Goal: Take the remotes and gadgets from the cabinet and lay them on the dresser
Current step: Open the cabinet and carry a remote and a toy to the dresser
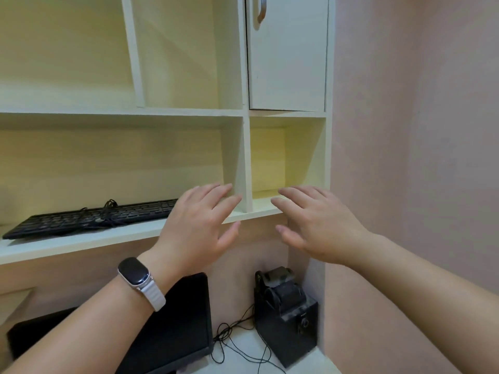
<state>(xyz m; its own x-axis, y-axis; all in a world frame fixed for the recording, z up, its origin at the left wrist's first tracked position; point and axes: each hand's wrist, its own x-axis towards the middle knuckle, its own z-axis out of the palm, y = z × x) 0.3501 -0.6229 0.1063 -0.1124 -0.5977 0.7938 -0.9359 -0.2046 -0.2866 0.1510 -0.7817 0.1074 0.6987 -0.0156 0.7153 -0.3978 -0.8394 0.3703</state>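
Nearest, beneath the left wrist with its watch point(134, 271), stands a dark monitor point(178, 327). Under the right hand sits a black speaker point(289, 319) with a small dark device on top, and loose cables point(235, 344) lie between the two.

Above these, the left hand point(201, 225) and the right hand point(318, 225) hang side by side, palms away, fingers spread and relaxed. Neither grips anything. Their fingertips reach the front edge of the shelf point(108, 238), though I cannot tell whether they touch it.

No remotes show anywhere. Left of the left hand, a black keyboard point(89, 218) lies flat on that shelf with its cord bundled on top. It is the only gadget in view. Just past the right fingertips is a small cubby point(297, 157), and nothing shows inside it.

Farthest, above the right hand, the cabinet door point(287, 63) is closed, its handle point(261, 9) at the top edge of the view. The remotes are probably behind it.

The keyboard looks light, stiff and long, so it is best taken at both short ends with the cord gathered to keep it from trailing. Remotes would likely be light, hard, smooth plastic, and a pinch across the long sides at mid-length should hold them.
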